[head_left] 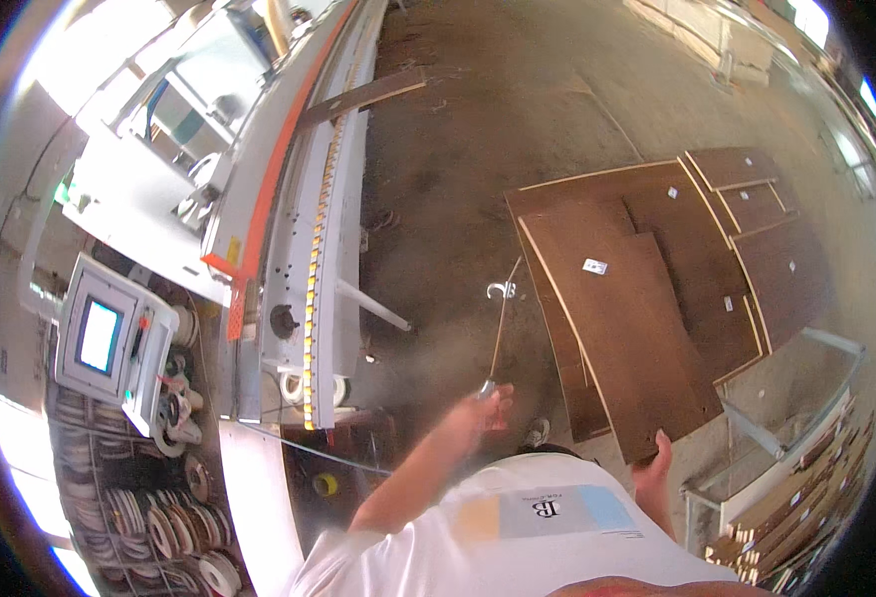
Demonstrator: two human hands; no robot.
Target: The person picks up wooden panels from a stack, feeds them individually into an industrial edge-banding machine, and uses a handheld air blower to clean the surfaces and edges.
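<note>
Our right hand (655,468) grips the near edge of the brown board (629,338), centre-right over the floor stack; it looks stiff, broad and heavy, best held by its edges. Our left hand (478,413) clasps a thin rod (499,333).

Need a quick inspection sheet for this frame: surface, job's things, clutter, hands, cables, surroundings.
Surface: dusty concrete floor.
Job's things: brown board with a white label, its near edge at the right hand; thin metal rod with a hooked end.
Clutter: stacked brown panels on the floor; a loose plank lying on the machine.
Hands: left hand closed on the rod; right hand gripping the board.
Cables: thin line running below the machine.
Surroundings: long machine with control screen; tape rolls; board offcuts at right.
</note>
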